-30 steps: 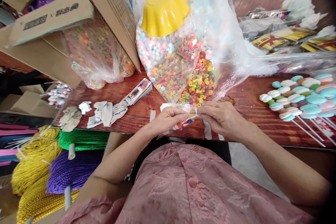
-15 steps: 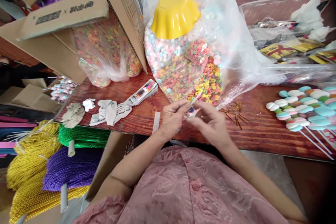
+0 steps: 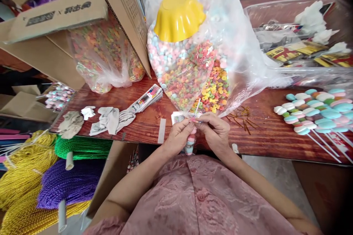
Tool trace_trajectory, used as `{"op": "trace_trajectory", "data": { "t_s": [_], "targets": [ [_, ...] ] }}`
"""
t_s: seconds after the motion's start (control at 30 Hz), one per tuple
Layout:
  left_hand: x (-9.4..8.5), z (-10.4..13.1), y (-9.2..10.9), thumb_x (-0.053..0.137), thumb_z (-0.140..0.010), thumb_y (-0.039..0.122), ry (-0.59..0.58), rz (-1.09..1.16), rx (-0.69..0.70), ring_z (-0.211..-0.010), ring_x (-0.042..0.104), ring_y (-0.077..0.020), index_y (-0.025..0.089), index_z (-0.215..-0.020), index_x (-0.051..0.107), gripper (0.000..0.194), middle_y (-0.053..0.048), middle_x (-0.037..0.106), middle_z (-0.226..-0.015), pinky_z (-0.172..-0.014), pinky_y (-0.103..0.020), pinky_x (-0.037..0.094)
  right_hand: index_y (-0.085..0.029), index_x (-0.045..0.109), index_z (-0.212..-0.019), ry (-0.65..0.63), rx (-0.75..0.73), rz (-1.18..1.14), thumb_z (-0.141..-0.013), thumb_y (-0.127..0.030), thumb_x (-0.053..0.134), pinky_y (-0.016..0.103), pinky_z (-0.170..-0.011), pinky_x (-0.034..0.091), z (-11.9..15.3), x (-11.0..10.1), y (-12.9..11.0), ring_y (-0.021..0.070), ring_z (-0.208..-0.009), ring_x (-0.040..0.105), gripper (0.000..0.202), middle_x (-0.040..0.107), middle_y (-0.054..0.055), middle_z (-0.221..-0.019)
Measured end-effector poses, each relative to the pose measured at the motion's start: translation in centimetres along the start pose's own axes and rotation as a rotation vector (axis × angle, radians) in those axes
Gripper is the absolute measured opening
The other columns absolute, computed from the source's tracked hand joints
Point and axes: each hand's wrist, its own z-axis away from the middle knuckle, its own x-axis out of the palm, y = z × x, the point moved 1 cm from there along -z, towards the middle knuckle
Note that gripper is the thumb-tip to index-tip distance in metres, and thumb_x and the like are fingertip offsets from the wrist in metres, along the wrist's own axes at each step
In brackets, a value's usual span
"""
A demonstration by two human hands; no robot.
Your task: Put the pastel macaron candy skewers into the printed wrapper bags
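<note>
A wrapped candy skewer in pink, white and blue hangs between my hands at the table's front edge, its white stick pointing up. My left hand pinches the top of its wrapper. Close beside it, my right hand has its fingertips pressed together at the same spot, by the base of the stick. Just behind my left hand a printed packet lies on the table. Gold twist ties are scattered right of my right hand. Large clear bags of marshmallows and candy rings lie behind.
A yellow bowl sits upside down on the bags. Left are a cardboard box, gloves and a stack of wrappers. Finished-looking skewers and a clear tray stand right. Cord bundles are at lower left.
Both hands have come together at the wrapper's neck, and my right fingers have closed. The candy now hangs visibly below them, with the stick more upright. The view has shifted slightly.
</note>
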Motion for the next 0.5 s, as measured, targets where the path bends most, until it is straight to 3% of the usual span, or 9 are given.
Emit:
{"op": "trace_trajectory", "data": {
  "t_s": [0.2,0.3,0.4,0.43,0.5],
  "targets": [
    [0.1,-0.3,1.8,0.074,-0.075,0.058,-0.133,0.002,-0.053,-0.047,0.038,-0.0015,0.014,-0.073,0.055,0.049,0.005,0.048,-0.062,-0.043,-0.014,0.030,-0.020,0.062,-0.069,0.039,0.093,-0.024,-0.083,-0.025,0.064,0.028,-0.062,0.048,-1.0,0.4,-0.3,0.0134,-0.064,0.055,0.014,0.059,-0.001,-0.065],
    [-0.1,-0.6,2.2,0.077,-0.073,0.053,-0.176,0.127,-0.084,-0.052,0.051,-0.0049,0.014,-0.070,0.054,0.045,0.004,0.052,-0.062,-0.052,-0.017,0.044,-0.020,0.061,-0.074,0.059,0.031,0.076,-0.087,-0.027,0.060,0.028,-0.059,0.047,-1.6,-0.4,-0.1,0.0136,-0.062,0.055,0.015,0.059,0.000,-0.067],
    [-0.5,-0.6,2.3,0.076,-0.072,0.051,-0.204,0.189,-0.151,-0.059,0.065,-0.0128,0.015,-0.063,0.047,0.048,0.000,0.060,-0.067,-0.060,-0.026,0.055,-0.022,0.065,-0.097,0.106,-0.297,0.386,-0.090,-0.023,0.058,0.032,-0.068,0.048,-2.1,-2.6,-0.9,0.0173,-0.080,0.061,0.010,0.067,0.007,-0.097],
    [-0.6,-0.6,2.3,0.075,-0.073,0.052,-0.231,0.171,-0.177,-0.056,0.064,-0.0131,0.015,-0.061,0.045,0.048,0.000,0.060,-0.066,-0.056,-0.026,0.054,-0.024,0.065,-0.107,0.039,-0.459,0.538,-0.089,-0.021,0.059,0.035,-0.075,0.048,-2.1,-3.3,-1.3,0.0204,-0.093,0.063,0.019,0.066,0.009,-0.111],
    [-1.0,-0.6,2.3,0.072,-0.075,0.052,-0.314,0.099,-0.217,-0.044,0.057,-0.0099,0.016,-0.059,0.045,0.048,0.001,0.056,-0.058,-0.044,-0.021,0.045,-0.028,0.063,-0.119,-0.232,-0.773,0.807,-0.091,-0.018,0.057,0.043,-0.090,0.042,-2.1,-4.3,-2.1,0.0254,-0.115,0.058,0.031,0.064,0.009,-0.125]
  ]
}}
